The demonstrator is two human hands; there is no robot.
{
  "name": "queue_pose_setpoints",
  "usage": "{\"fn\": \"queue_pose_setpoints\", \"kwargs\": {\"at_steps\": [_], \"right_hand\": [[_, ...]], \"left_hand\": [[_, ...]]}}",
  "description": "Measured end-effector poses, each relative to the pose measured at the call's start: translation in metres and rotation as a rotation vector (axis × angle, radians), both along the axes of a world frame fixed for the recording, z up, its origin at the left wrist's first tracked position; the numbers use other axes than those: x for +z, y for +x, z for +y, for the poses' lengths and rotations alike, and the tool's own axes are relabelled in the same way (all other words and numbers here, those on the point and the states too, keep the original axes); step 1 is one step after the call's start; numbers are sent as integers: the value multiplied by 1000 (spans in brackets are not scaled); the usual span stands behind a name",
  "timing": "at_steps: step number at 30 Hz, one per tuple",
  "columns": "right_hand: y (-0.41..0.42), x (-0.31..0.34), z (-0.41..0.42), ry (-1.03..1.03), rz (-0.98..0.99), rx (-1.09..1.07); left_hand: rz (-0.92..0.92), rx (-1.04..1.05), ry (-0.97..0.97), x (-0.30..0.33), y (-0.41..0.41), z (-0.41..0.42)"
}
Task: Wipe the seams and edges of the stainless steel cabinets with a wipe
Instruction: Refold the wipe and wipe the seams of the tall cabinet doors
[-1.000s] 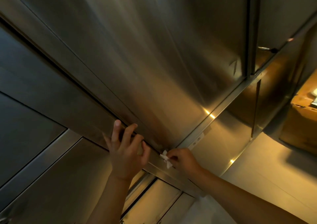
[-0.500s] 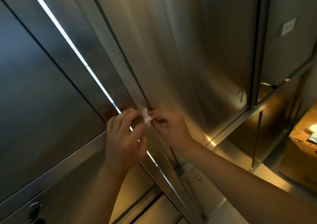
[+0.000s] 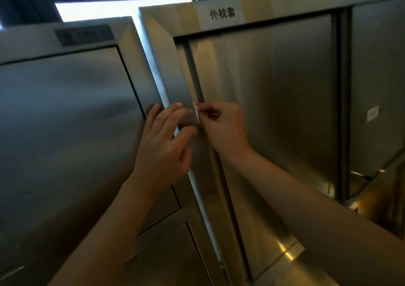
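**Inspector A:** We find the right hand (image 3: 221,127) pinching a small white wipe (image 3: 196,113) between thumb and fingertips, pressed to the vertical seam (image 3: 198,88) where the door panel (image 3: 274,110) meets the frame (image 3: 173,75) of the right cabinet. The wipe sits roughly mid-height on that seam.

**Inspector B:** And the left hand (image 3: 164,145)?

**Inspector A:** Fingers extended and spread, resting flat against the frame beside the wipe; it grips nothing. We read it as bracing.

**Inspector B:** Progress?

**Inspector A:** We judge the work partly done at best. The seam above the wipe, up to the top rail with the printed label (image 3: 222,13), has yet to be reached from this position. We cannot tell from the steel's sheen which stretches are already clean. The left cabinet (image 3: 65,114) and the far right panel (image 3: 377,77) show seams of their own; their condition is undetermined.
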State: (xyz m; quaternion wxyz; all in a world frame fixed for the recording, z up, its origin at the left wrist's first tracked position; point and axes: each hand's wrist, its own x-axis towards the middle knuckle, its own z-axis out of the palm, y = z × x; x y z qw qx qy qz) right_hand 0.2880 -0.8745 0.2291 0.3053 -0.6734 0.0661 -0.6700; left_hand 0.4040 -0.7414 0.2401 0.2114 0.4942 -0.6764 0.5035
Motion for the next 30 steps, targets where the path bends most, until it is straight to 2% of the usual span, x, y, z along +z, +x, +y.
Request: {"fn": "queue_pose_setpoints", "kwargs": {"at_steps": [6, 9, 20, 25, 30], "right_hand": [[11, 81, -8, -119, -119, -90], [15, 99, -12, -131, -154, -96], [1, 15, -13, -193, 21, -4], [-16, 1, -34, -273, 84, 173], [-40, -6, -62, -371, 36, 204]], "left_hand": [[11, -42, 4, 4, 3, -8], [20, -44, -14, 4, 5, -9], [-16, 7, -75, 3, -4, -8], [3, 42, -108, 5, -30, -18], [75, 93, -142, 8, -59, -42]]}}
